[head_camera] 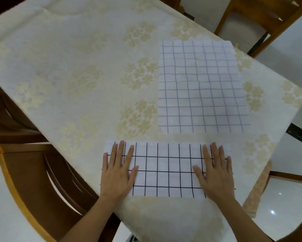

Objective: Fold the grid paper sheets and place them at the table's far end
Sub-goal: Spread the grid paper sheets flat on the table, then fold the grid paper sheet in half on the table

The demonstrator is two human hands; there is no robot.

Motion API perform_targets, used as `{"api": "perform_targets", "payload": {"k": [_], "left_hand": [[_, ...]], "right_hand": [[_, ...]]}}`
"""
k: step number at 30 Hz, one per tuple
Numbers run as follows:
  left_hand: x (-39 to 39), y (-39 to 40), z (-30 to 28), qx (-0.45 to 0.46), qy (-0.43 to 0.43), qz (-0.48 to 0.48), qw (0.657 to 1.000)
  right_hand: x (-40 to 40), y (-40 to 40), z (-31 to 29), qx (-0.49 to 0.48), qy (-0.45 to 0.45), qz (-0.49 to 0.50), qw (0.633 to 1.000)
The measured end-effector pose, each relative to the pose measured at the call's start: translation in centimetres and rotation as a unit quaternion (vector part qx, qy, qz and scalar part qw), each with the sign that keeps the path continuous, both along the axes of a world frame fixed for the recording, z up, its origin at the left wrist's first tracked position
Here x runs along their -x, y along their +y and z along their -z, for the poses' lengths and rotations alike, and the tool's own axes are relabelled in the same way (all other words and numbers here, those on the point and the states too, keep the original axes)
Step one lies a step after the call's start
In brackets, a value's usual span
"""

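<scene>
- The folded sheet [167, 170] was laid at the near table edge, long axis left to right; its ends were hidden, and its layers perhaps blurred.
- It was pressed flat by the left hand [118, 169] and right hand [214, 170], fingers straight.
- The unfolded sheet [201, 86] was left farther back.

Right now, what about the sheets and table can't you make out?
- Folded sheet, head view: left hand and right hand cover its ends; layer count unreadable.
- Flat sheet: whether it is a single sheet or a stack.
- Table: far end cut by the top edge.
</scene>
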State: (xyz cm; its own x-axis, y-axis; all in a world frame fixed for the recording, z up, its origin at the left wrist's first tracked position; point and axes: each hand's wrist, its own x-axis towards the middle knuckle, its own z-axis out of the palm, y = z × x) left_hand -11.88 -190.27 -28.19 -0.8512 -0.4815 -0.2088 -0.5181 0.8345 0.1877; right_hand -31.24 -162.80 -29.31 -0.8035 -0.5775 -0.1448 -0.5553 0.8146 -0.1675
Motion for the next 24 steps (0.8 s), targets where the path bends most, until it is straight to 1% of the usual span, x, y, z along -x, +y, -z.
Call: {"api": "perform_targets", "payload": {"k": [8, 11, 14, 17, 21, 24], "left_hand": [[0.0, 0.1, -0.3, 0.018, -0.032, -0.004, 0.999], [-0.1, 0.6, -1.6, 0.026, -0.026, -0.041, 0.998], [-1.0, 1.7, -3.2, 0.042, -0.036, -0.094, 0.994], [-2.4, 2.9, -4.5, 0.039, -0.063, -0.164, 0.984], [-3.9, 4.1, -5.1, -0.009, -0.057, -0.258, 0.964], [-4.2, 4.5, -5.3, -0.029, -0.069, -0.295, 0.952]], "right_hand": [[0.0, 0.4, -0.3, 0.006, -0.027, -0.007, 1.0], [0.4, -0.4, -1.2, 0.025, -0.02, -0.035, 0.999], [0.8, -2.5, -2.1, 0.038, -0.016, -0.154, 0.987], [1.0, -5.8, -2.6, 0.022, -0.023, -0.282, 0.959], [0.4, -10.7, -3.0, 0.009, -0.026, -0.431, 0.902], [-0.7, -14.8, -2.8, 0.009, -0.019, -0.515, 0.857]]}}
